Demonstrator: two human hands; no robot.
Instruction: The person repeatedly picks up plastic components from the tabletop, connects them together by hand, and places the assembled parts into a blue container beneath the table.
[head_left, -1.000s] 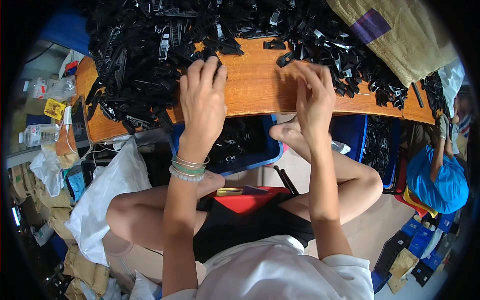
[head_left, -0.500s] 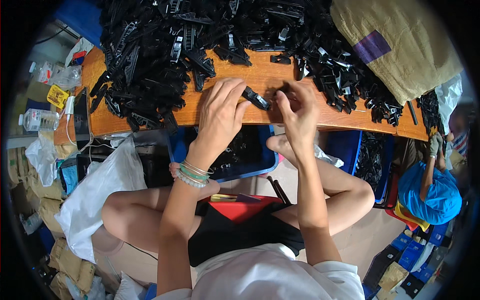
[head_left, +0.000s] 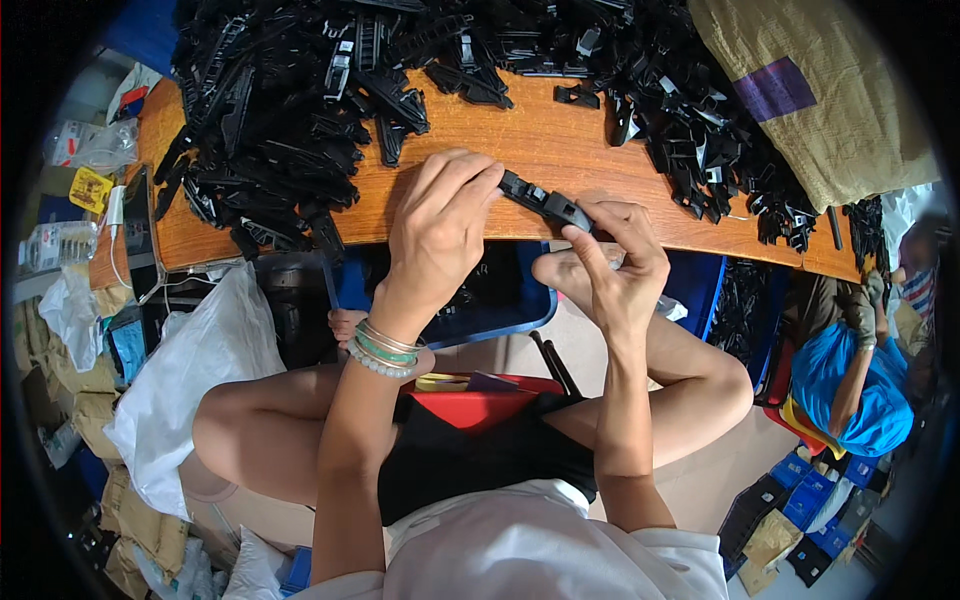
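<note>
Over the table's front edge, my left hand (head_left: 440, 225) pinches the left end of a slim black plastic part (head_left: 522, 190). A smaller dark piece (head_left: 567, 212), greyish on top, meets that part's right end. The thumb and fingers of my right hand (head_left: 625, 262) are closed on this smaller piece. Whether the two are joined or only touching, I cannot tell. Long black plastic parts (head_left: 270, 160) lie in a large heap left of my hands, and shorter black pieces (head_left: 690, 160) are scattered to the right.
Beneath the front edge of the wooden table (head_left: 540, 125) is a blue bin (head_left: 500, 333) with black parts. A woven sack (head_left: 850, 110) lies at the far right. A white plastic bag (head_left: 190, 380) hangs at left. A person in blue (head_left: 850, 385) sits at right.
My right hand has come down and right with the smaller dark piece, which now meets the long part's end. The long part has tilted less steeply. The whole view has shifted slightly.
</note>
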